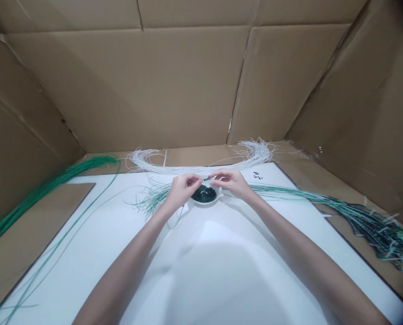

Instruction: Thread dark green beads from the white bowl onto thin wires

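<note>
two hands meet near the middle of a white tabletop [201, 271], fingertips almost together. the left hand [184, 187] has thumb and forefinger pinched on one end of a short row of beads [206, 179]; the right hand [231, 181] curls its thumb and fingers about the other end, though i cannot tell how firmly it grips. the row hangs in the gap between the hands, just above the far side of a white bowl [204, 203]. its beads are small, rounded and dark green, lined up closely; whatever thread runs through them is too fine to make out. the bowl holds a heap of loose beads [203, 194], nearly black-green with pale glints. beside the left wrist, thin green strand ends [152, 198] splay out. beyond the right hand lie a few dark beads [257, 176], scattered. a beaded bundle [374, 230] fans out at the right, dark green with whitish tips. white strands [188, 170] curve behind the hands, bright green strands [62, 178] lie far left, and cardboard panels [188, 85] stand around.
</note>
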`<state>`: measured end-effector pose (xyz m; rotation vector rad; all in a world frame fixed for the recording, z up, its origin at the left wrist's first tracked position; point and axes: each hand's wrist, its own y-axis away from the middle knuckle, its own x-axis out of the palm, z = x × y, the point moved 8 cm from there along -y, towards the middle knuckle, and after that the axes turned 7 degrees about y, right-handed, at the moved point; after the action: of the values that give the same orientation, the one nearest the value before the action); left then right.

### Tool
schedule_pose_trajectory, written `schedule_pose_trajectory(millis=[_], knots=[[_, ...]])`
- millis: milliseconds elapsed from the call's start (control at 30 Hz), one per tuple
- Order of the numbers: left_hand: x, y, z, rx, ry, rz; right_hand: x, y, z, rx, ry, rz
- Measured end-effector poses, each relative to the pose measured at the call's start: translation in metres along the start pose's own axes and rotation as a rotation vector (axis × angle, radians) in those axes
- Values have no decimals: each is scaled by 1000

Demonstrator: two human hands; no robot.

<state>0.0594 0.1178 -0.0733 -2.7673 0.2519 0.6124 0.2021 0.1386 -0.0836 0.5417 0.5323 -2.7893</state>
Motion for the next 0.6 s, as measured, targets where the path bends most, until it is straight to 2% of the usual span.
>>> schedule_pose_trajectory(millis=[100, 167, 333, 400, 500, 600], knots=[[0, -1, 5, -42, 67, 6, -2, 0, 0, 37, -36, -21], [3, -1, 8, -90, 134, 50, -2, 0, 0, 46, -35, -22], [15, 3, 18, -310, 412, 169, 5, 2, 2, 40, 22, -8], [20, 5, 18, -353, 507, 217, 11, 4, 3, 33, 60, 23], [24, 6, 21, -365, 536, 264, 18, 6, 7, 19, 148, 52], [20, 5, 29, -383, 493, 234, 18, 7, 9, 10, 201, 33]])
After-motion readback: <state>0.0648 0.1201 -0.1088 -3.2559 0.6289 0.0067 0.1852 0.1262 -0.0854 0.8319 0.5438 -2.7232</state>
